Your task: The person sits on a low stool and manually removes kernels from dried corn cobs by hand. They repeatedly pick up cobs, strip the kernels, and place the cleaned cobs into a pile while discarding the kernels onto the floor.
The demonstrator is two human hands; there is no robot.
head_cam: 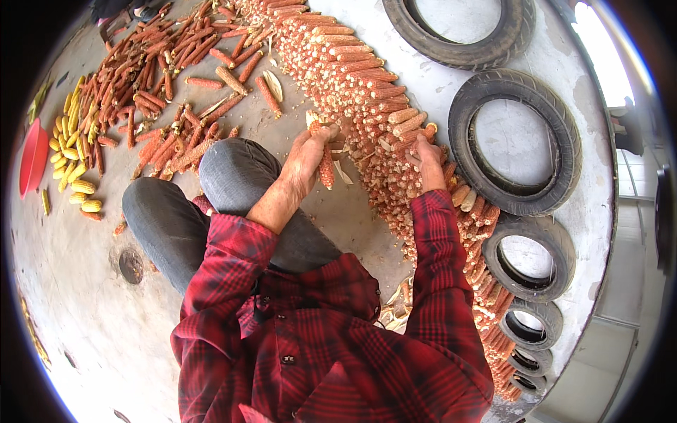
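Observation:
My left hand (309,153) is closed around a shelled red corn cob (326,172), whose lower end sticks out below the fingers. A reddish cob part with a pale tip shows above the same hand; whether it belongs to a second cob is unclear. Over the top of a long stack of corn cobs (365,106), my right hand (427,158) has its fingers on a reddish cob (421,135) lying near the wall side. Pale cob ends face me along the stack. Two lighter cobs (407,121) rest just beyond the right hand.
Several tyres (460,143) lean along the white wall (587,121) behind the stack. Loose red cobs (153,58) are heaped on the concrete floor (79,275) at upper left, beside yellow corn ears (69,153) and a red basin (33,157). My bent knees (232,164) are left of the stack.

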